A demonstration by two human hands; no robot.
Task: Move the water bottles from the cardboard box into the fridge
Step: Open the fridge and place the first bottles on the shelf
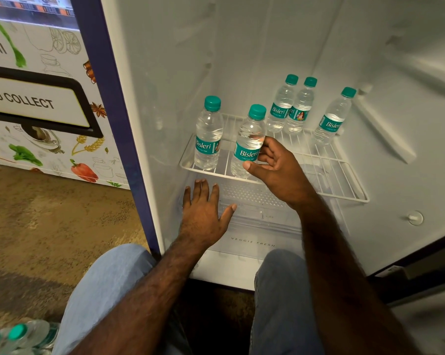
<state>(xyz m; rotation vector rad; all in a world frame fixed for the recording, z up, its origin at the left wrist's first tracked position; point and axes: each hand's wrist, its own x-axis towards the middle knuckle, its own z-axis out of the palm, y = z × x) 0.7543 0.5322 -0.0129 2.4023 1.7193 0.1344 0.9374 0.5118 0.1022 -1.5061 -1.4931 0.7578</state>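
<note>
Several clear water bottles with teal caps and labels stand on the white wire shelf [354,193] of the open fridge. One bottle [208,135] stands at the front left, two bottles [290,106] stand close together at the back, and another bottle [332,119] stands at the back right. My right hand [277,167] holds the front middle bottle [249,139] low on its label, thumb in front and fingers round its right side; the bottle stands on the shelf. My left hand [203,213] lies flat with straight fingers on the clear drawer cover below the shelf.
More teal-capped bottles [16,334] lie at the bottom left corner; the box around them is hidden. A printed vending machine panel [44,103] stands left of the fridge's blue side wall [119,119]. My knees in jeans are close to the fridge's base.
</note>
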